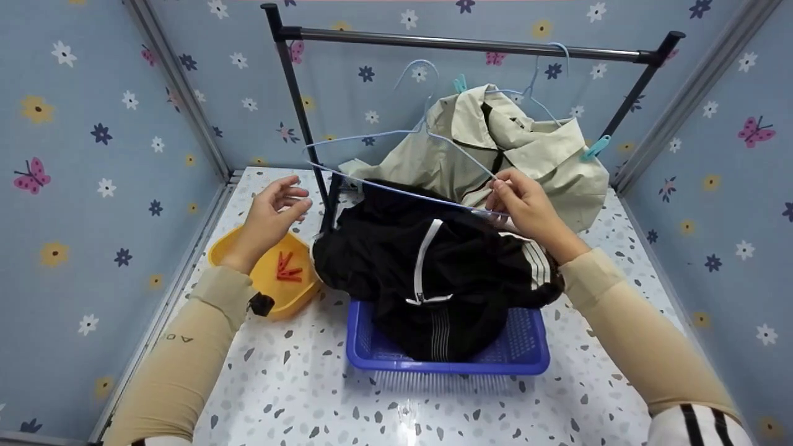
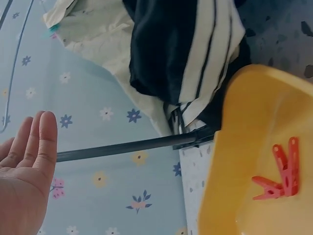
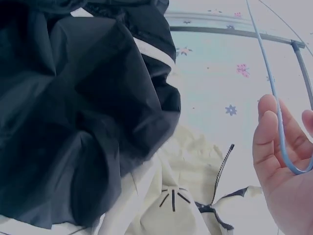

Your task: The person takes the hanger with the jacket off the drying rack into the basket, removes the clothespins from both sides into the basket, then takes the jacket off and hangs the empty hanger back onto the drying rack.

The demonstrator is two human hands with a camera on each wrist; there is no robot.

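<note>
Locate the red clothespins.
In the head view, the red clothespins lie in the yellow tub on the left, below the left hand and left of the blue basket.

Smooth hanger point(image 3: 272, 78), matt black cloth garment point(image 1: 477, 266), glossy metal rail point(image 1: 471, 44), plastic basket point(image 1: 446, 367)

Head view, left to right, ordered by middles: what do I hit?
Left hand → light-blue hanger → right hand, which grips that hanger's end → lower teal clothespin on the beige jacket.
</note>
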